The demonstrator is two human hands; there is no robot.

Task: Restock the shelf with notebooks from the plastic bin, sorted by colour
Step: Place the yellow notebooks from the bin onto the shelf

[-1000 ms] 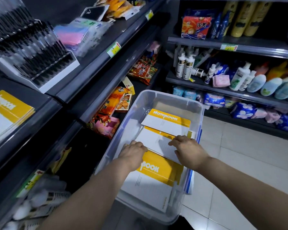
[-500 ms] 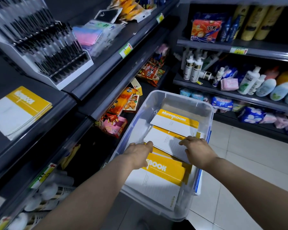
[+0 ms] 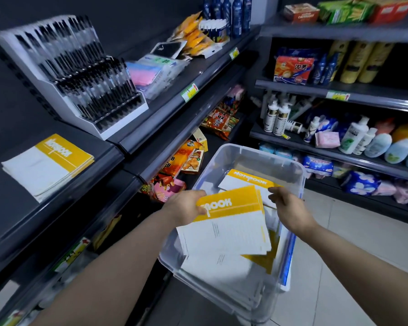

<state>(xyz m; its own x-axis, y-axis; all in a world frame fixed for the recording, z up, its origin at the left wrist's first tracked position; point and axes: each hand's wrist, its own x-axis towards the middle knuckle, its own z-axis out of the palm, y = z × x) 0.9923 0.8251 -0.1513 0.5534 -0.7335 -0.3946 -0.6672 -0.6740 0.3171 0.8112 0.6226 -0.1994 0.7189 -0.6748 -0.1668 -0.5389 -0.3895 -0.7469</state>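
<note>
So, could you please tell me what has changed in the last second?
The left hand has gripped a sheaf of yellow-and-white notebooks and lifted it above the clear plastic bin; the right hand has come up beside it. The far notebook in the bin and the yellow stack on the shelf stayed put.

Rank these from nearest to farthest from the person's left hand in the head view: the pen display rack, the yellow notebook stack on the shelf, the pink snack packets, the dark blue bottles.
From the left hand:
1. pink snack packets, just beyond it.
2. yellow notebook stack, shelf at left.
3. pen display rack, behind that stack.
4. dark blue bottles, far top shelf.
</note>
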